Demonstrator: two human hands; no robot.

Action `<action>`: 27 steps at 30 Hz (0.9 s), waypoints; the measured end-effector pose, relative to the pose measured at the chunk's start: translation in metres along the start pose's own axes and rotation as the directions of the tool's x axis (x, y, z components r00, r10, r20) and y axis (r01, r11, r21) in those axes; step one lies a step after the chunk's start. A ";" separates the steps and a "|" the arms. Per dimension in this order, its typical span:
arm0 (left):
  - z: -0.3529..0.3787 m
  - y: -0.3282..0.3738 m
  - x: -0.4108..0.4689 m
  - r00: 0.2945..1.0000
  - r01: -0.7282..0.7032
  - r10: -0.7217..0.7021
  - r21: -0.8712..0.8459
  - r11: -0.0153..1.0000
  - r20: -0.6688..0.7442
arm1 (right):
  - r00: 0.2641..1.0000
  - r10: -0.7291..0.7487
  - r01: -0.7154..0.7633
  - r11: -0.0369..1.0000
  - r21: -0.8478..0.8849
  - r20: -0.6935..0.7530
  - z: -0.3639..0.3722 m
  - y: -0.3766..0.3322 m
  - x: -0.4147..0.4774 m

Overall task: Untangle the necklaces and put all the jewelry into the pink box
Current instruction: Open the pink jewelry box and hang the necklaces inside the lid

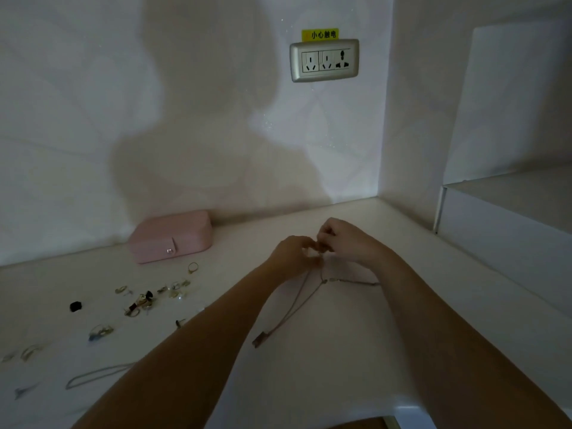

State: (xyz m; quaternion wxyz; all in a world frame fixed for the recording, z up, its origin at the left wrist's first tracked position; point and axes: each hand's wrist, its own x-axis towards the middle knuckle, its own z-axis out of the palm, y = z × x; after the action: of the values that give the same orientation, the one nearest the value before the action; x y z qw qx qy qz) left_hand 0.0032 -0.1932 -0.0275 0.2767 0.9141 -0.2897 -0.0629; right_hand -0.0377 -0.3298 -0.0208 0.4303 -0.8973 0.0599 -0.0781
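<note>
My left hand (294,253) and my right hand (346,239) meet above the white desk, fingertips pinching the tangled necklaces (297,308). Pale cords hang down from my fingers to a small clasp near the desk, and a thin chain trails off to the right. The pink box (171,236) stands closed against the wall at the left, its snap facing me. Several rings and earrings (145,300) lie scattered in front of it. Another pale necklace (93,374) lies looped at the lower left, partly under my left forearm.
A black ring-like piece (75,306) lies left of the scattered jewelry. A wall socket (324,60) with a yellow label sits above the desk. A white side panel and shelf (501,218) bound the desk on the right.
</note>
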 end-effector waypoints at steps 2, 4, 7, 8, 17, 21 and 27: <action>-0.004 -0.005 0.003 0.999 0.047 -0.043 -0.217 0.975 0.021 | 1.000 0.014 -0.012 0.973 0.231 -0.009 -0.002 -0.001 0.001; -0.009 -0.012 0.004 0.995 0.095 -0.074 -0.468 0.879 0.064 | 0.997 0.072 -0.065 0.894 0.443 0.000 -0.006 0.000 0.002; -0.018 -0.021 0.004 0.986 0.166 -0.089 -0.754 0.635 0.142 | 0.987 0.150 -0.151 0.790 0.594 0.052 -0.013 0.002 0.001; -0.019 -0.023 0.004 0.982 0.190 -0.109 -0.790 0.582 0.156 | 0.983 0.172 -0.172 0.774 0.610 0.059 -0.015 0.004 0.001; -0.007 -0.020 0.009 0.977 0.161 -0.211 -0.694 0.702 0.013 | 0.972 0.237 -0.118 0.529 0.841 -0.013 -0.023 0.009 0.006; -0.006 -0.020 0.008 0.974 0.130 -0.216 -0.612 0.780 -0.068 | 0.876 0.356 -0.018 0.697 0.716 -0.325 -0.023 0.022 0.013; -0.034 -0.035 -0.015 0.983 0.119 -0.166 -0.411 0.904 -0.082 | 0.928 0.103 -0.168 0.973 -0.157 -0.357 -0.004 0.018 0.005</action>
State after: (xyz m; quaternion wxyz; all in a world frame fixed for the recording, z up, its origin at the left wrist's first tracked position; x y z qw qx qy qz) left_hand 0.0173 -0.1447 -0.0184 0.4705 0.8579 -0.1864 -0.0888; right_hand -0.0344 -0.3445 -0.0322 0.3323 -0.8991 0.2038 -0.1992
